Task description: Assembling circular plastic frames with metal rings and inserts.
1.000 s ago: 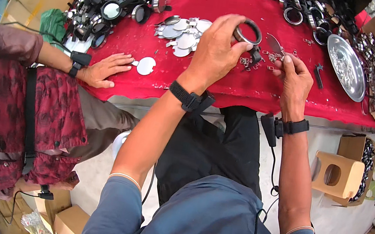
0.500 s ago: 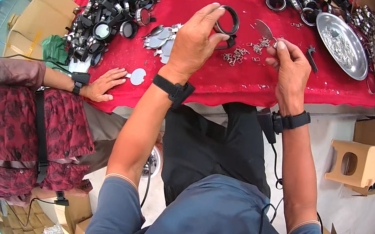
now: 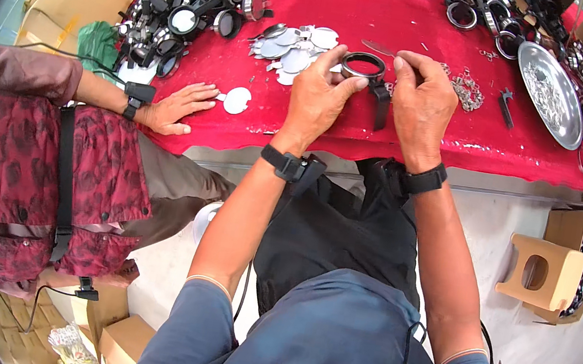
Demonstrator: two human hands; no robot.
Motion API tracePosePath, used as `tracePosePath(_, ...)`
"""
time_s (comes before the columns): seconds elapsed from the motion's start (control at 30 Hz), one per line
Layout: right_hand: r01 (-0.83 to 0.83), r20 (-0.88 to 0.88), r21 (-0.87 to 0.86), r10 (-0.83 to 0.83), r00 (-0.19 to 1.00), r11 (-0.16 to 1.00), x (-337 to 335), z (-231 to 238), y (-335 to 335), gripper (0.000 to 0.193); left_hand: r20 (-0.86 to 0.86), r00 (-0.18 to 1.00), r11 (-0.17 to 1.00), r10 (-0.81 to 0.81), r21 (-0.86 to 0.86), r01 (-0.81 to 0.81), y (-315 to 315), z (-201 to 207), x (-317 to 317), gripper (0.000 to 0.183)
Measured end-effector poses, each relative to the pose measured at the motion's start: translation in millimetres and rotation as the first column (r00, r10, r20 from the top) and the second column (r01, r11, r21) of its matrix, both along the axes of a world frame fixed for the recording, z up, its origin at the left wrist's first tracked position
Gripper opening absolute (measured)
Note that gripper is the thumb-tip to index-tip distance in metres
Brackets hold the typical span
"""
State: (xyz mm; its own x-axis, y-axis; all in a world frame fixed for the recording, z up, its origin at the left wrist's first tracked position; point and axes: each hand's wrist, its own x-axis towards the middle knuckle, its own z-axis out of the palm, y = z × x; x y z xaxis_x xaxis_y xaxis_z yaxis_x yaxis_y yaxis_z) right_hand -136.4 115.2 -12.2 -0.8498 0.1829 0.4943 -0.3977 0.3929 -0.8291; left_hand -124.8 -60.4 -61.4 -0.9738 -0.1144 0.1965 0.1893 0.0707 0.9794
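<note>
My left hand is closed, with thumb and fingers pinching the edge of a black ring. The ring's dark strap-like tail hangs down on the right. Close by on the right, my right hand pinches a thin round disc, seen nearly edge-on just above the ring and apart from it. Several grey-white discs with small tabs lie heaped beyond my left hand. Small metal clips are scattered past my right hand.
A red cloth covers the table. Black rings with straps are piled at the left. An oval metal tray of small parts stands at the right, near black pliers. A co-worker's hand rests beside a white disc.
Both hands have come closer together and lower toward the table. The ring has tipped to face upward, and the disc has turned nearly edge-on near it.
</note>
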Motion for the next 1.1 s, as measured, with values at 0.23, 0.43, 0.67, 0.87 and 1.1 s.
tracePosePath(0.23,0.101,-0.097,0.357,-0.071,0.993,0.929,5.9,-17.9,-20.6,0.011,-0.044,0.999,0.998,0.014,-0.062,-0.017,2.6,-16.3,-7.3,0.073)
tracePosePath(0.43,0.146,-0.118,0.385,-0.108,0.987,0.911,2.9,-23.7,-20.5,0.011,-0.028,0.999,0.964,0.019,-0.263,-0.026,4.2,-2.8,-9.2,0.064)
tracePosePath(0.67,0.146,-0.108,0.427,-0.11,0.988,0.892,-0.5,-19.2,-23.4,0.011,-0.051,0.999,0.94,0.008,-0.34,-0.025,0.3,-2.8,-13.8,0.055)
tracePosePath(0.87,0.149,-0.12,0.449,-0.106,0.987,0.881,0.2,-21.1,-23.0,0.011,-0.051,0.999,0.949,0.019,-0.315,-0.034,3.7,-0.8,-12.0,0.053)
tracePosePath(1.1,0.118,-0.109,0.518,-0.072,0.991,0.847,0.3,-17.0,-19.5,0.011,-0.1,0.995,0.954,-0.003,-0.298,-0.027,3.3,-6.7,-13.4,0.044)
